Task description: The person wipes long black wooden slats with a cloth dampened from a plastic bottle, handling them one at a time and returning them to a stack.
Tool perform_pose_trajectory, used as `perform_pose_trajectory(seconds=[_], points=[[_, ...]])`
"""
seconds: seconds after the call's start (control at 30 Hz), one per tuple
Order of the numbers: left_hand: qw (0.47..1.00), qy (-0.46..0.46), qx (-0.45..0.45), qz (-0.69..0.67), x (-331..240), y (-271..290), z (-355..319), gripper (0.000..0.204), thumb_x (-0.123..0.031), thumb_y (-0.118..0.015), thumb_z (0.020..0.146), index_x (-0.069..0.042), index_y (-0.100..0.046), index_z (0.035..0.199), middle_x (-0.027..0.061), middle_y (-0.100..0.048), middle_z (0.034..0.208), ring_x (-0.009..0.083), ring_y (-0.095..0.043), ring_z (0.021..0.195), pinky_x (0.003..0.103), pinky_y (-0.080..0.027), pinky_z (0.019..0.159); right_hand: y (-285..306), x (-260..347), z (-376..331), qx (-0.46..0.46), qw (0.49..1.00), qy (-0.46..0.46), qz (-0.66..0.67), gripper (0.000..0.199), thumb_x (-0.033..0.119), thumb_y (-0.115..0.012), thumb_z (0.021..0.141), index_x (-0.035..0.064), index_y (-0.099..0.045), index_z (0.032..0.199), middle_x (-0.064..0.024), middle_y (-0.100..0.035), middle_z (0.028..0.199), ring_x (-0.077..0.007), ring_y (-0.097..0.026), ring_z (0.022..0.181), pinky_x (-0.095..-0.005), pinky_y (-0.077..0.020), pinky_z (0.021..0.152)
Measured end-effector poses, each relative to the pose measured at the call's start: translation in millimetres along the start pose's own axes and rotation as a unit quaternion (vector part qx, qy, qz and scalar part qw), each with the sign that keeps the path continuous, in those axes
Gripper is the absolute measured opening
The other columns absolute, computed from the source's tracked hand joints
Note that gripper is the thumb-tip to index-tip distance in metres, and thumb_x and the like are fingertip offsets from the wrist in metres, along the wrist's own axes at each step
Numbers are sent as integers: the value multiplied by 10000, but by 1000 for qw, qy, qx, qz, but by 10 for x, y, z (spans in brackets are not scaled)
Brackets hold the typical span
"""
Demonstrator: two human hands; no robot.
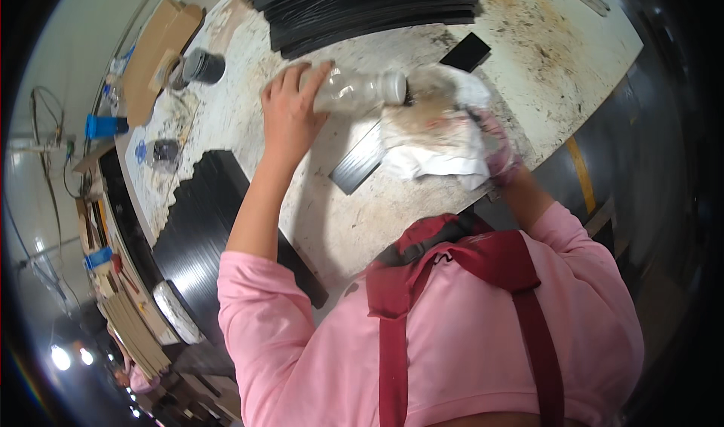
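My left hand [292, 109] is wrapped round a clear plastic bottle [353, 89] with a white cap. The bottle is tipped on its side, cap end pointing right, against the edge of a stained white cloth [434, 159]. Whether liquid is coming out cannot be made out. My right hand [498, 149], in a stained pinkish glove, grips the cloth at its right side; its fingers are partly hidden by the folds. Under the cloth runs a dark flat strip [356, 167], showing at the lower left and, apparently as the same piece, at the upper right.
A stack of black strips [369, 8] lies at the far side of the stained white table [581, 57]. More black strips [207, 231] are piled at the left. A dark jar [204, 66], cardboard [154, 57] and a blue cup [105, 126] stand far left.
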State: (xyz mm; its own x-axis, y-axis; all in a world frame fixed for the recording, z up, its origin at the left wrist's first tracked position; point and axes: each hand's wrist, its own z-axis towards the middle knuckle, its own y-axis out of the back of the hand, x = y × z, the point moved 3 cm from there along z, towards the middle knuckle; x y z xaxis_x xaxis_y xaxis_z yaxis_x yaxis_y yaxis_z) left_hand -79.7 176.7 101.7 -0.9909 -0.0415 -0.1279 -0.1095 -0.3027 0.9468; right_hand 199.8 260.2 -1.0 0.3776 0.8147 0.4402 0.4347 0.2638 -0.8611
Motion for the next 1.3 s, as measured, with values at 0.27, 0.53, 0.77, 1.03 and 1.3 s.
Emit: perform_pose_trajectory(seconds=[0.27,0.53,0.77,1.03,1.3], points=[[905,265,-133,-306,832,-148,-228,823,-293,-785,714,32,-374,1349,215,-502,1290,316,-499,1192,389,-402,992,340,705,14,-65,997,24,-35,348,162,-507,921,-3,-531,1227,-179,-592,1196,-300,-595,1081,-426,-473,965],[881,359,25,-307,41,-42,-1154,1040,-202,-850,631,60,-227,1421,247,-432,1332,349,-454,1217,405,-352,1064,-821,643,474,-9,869,75,-489,266,171,-615,900,-16,-626,1089,-85,-689,973,-128,-660,841,-261,-546,742],[895,349,-28,-276,-500,-556,-1693,984,-81,-825,620,21,-263,1422,146,-550,1207,313,-527,1044,380,-413,936,-1163,-1192,572,275,316,233,-878,139,162,-553,778,79,-582,886,-109,-625,831,-255,-631,775,-391,-506,634],[918,313,-69,-235,-501,-653,-1678,923,-94,-803,648,27,-300,1412,183,-560,1105,331,-533,1006,396,-432,880,-1016,-1020,649,242,369,248,-863,101,172,-643,711,110,-646,791,-79,-651,766,-270,-652,747,-398,-533,683],[941,277,63,-183,-776,-249,-2049,671,-108,-781,622,-13,-541,1241,152,-527,1041,335,-481,975,407,-415,870,-458,621,856,-119,423,86,-894,209,150,-650,760,71,-600,947,-119,-632,913,-247,-640,805,-381,-532,679]])
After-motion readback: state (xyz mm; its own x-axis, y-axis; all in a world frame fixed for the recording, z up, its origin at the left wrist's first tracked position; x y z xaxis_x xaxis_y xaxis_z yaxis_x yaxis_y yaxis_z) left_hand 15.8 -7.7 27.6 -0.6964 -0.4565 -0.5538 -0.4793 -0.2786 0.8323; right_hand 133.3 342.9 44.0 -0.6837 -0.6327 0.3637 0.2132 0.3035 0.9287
